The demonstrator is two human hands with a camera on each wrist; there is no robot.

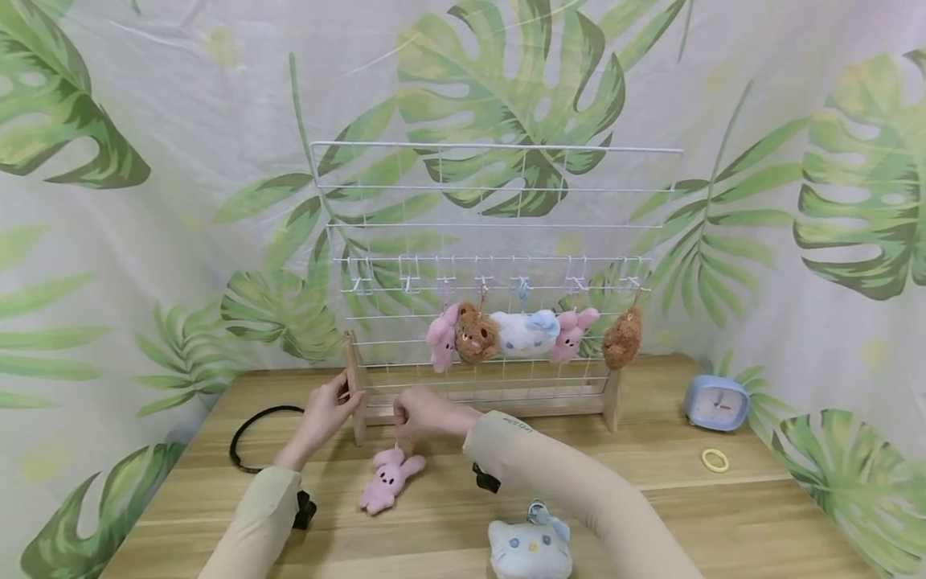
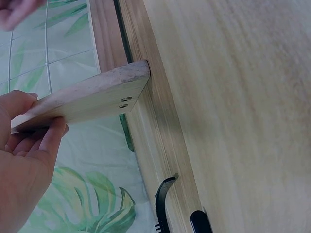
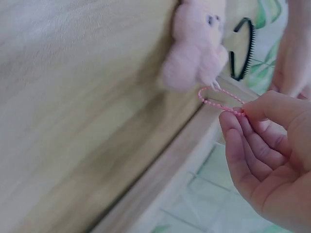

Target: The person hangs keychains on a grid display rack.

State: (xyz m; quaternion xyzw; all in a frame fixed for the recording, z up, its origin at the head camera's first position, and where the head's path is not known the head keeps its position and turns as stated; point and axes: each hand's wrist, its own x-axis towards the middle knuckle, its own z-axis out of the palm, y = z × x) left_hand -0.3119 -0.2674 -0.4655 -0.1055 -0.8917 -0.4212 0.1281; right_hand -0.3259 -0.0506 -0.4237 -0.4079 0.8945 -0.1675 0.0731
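A pink bunny plush hangs by a pink bead chain, its body low over the table in front of the rack's left end. My right hand pinches that chain between thumb and index finger; the loop looks joined. My left hand holds the wooden end post of the white wire rack, thumb on one side and fingers on the other. From the rack's hooks hang another pink bunny, a brown bear, a white cat plush, a further pink bunny and a brown plush.
Two hooks at the rack's left, such as one hook, carry nothing. A white cat plush with a blue bow lies at the front. A black headband is left; a blue clock and yellow ring stand right.
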